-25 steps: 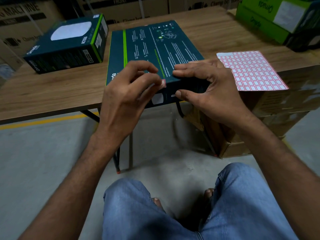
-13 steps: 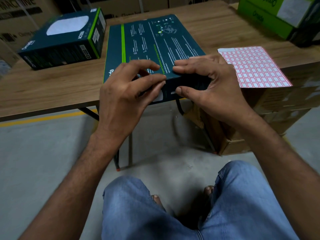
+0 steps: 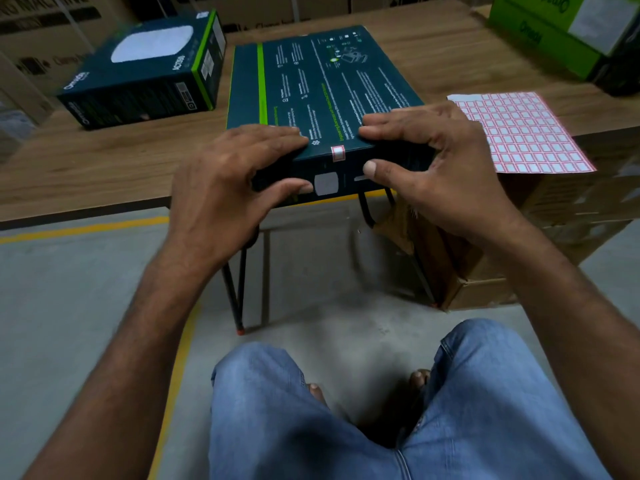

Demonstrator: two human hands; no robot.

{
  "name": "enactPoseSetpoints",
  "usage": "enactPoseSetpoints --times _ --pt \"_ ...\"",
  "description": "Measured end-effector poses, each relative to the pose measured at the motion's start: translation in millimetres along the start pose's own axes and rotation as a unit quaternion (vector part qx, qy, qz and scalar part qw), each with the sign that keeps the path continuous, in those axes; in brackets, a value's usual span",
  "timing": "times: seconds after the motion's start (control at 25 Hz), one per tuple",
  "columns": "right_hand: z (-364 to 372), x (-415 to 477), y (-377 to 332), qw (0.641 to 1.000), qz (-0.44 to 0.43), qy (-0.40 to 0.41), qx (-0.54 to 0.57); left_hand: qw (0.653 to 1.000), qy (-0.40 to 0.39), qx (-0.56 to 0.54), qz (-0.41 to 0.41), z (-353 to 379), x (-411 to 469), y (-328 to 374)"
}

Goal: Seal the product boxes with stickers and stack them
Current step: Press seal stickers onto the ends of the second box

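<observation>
Wooden table (image 3: 104,161), storeroom floor of grey concrete (image 3: 69,289): your dark product box (image 3: 322,88) lies flat with its near end at the table's front edge, closed, so its contents are out of sight. A small red-bordered sticker (image 3: 338,153) is folded over the top front edge, bridging lid and front face, and sits between your two hands. Your left hand (image 3: 221,188) clamps the box's near left corner, fingers laid together on top and thumb pressed to the front face. Your right hand (image 3: 446,168) does the same at the near right corner, fingers flat and close together on the lid, thumb tip against the front. Just beside that hand, at the table's right, lies a sheet of red-bordered stickers (image 3: 519,133) in rows. A second dark box (image 3: 145,74) with a green stripe and a white panel on top stands closed on the table's left, well apart from the first. A green box (image 3: 547,32) sits at the far right corner. Brown cartons (image 3: 485,289) stand under and beside the table on the right, and more line the back (image 3: 34,29). A yellow line (image 3: 86,228) runs across the floor; your knees in blue jeans (image 3: 346,427) fill the foreground.
</observation>
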State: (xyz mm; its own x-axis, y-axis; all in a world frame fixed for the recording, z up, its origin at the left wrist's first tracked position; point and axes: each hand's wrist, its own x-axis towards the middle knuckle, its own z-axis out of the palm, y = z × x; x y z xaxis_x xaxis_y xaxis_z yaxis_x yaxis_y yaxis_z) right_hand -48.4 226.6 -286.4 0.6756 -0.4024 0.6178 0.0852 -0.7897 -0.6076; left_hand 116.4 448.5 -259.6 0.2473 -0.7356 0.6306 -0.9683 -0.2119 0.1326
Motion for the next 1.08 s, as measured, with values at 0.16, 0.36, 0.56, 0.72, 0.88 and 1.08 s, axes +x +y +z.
enactPoseSetpoints --times 0.16,0.36,0.56,0.72,0.88,1.08 --pt "3 0 -9 0.996 -0.055 0.026 -0.065 0.999 0.017 -0.025 -0.014 3 -6 -4" --pt "19 4 -10 0.986 -0.135 0.025 -0.096 0.995 0.043 -0.089 -0.031 10 -8 -7" --pt "17 10 -12 0.974 -0.154 0.008 -0.167 0.987 0.047 -0.147 -0.047 13 -8 -15" --pt "8 11 -10 0.971 -0.137 -0.046 -0.191 0.981 0.049 -0.178 -0.054 12 -6 -17" --pt "4 14 -12 0.992 -0.108 -0.018 -0.068 0.980 0.051 -0.183 -0.064 13 -8 -16" --pt "11 16 -11 0.978 -0.155 -0.022 -0.135 0.978 0.047 -0.190 -0.069 12 -6 -18"
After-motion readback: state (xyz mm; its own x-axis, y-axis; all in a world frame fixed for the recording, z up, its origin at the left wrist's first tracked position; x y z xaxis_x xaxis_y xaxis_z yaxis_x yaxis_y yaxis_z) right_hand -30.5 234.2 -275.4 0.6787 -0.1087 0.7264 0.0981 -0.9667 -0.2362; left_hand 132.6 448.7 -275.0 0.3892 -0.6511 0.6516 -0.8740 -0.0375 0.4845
